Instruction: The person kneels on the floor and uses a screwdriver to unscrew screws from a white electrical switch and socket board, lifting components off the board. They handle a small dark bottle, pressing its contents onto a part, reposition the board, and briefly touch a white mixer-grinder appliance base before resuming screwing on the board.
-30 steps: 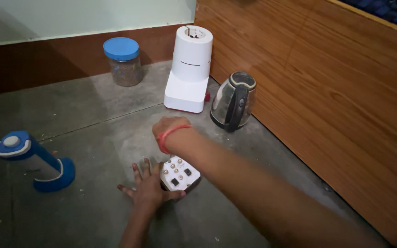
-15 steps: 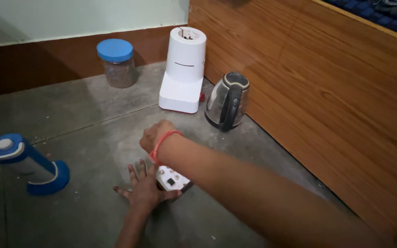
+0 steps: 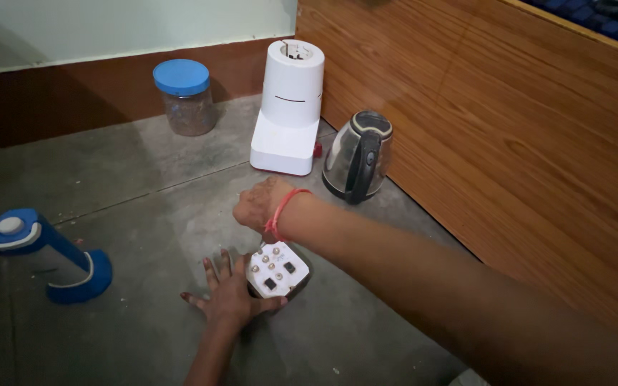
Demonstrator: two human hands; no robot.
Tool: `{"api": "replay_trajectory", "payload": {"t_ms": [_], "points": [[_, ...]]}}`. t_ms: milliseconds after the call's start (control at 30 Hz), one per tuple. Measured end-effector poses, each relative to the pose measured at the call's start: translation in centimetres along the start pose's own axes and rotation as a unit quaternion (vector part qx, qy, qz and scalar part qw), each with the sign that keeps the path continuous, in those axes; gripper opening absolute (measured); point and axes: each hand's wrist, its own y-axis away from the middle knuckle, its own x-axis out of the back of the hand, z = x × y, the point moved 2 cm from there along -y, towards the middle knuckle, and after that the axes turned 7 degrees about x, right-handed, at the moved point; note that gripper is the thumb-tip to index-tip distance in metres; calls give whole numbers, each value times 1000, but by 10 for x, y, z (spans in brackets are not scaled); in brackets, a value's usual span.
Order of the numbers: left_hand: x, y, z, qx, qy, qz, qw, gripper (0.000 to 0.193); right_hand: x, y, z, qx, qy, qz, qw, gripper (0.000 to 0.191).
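Observation:
My left hand (image 3: 229, 299) lies flat on the grey floor with fingers spread, its thumb against the front of a small white socket box (image 3: 277, 269) with several sockets and switches on top. My right hand (image 3: 259, 204), a red thread around its wrist, hovers just above and behind the box. Its fingers curl downward and I see only the back of the hand. What it holds, if anything, is hidden.
A white blender base (image 3: 290, 107) stands by the wall, with a steel electric kettle (image 3: 357, 156) to its right against a wooden panel (image 3: 509, 129). A blue-lidded glass jar (image 3: 184, 97) stands at the back. A blue and clear jar (image 3: 41, 254) lies at the left.
My right hand has drawn back a little from over the socket box, so the box's top shows fully. My left hand stays flat beside it.

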Motion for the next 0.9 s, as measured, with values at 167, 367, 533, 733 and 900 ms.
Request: {"api": "replay_trajectory", "payload": {"t_ms": [167,367,533,733,900], "points": [[-2,0,0,2,2,9,1000,140,1,3,2,-6,-8,-8,1000,29],[-5,-3,0,8,-1,7,1000,142,5,7,-1,-13,-3,-23,1000,34],[-5,-5,-1,2,7,11,1000,144,6,8,-2,-23,-14,-32,999,36],[-4,-5,0,9,-1,-3,1000,141,3,7,0,-15,10,-15,1000,36],[-3,-3,-1,4,11,4,1000,144,-3,2,2,-15,13,-10,1000,35]]}}
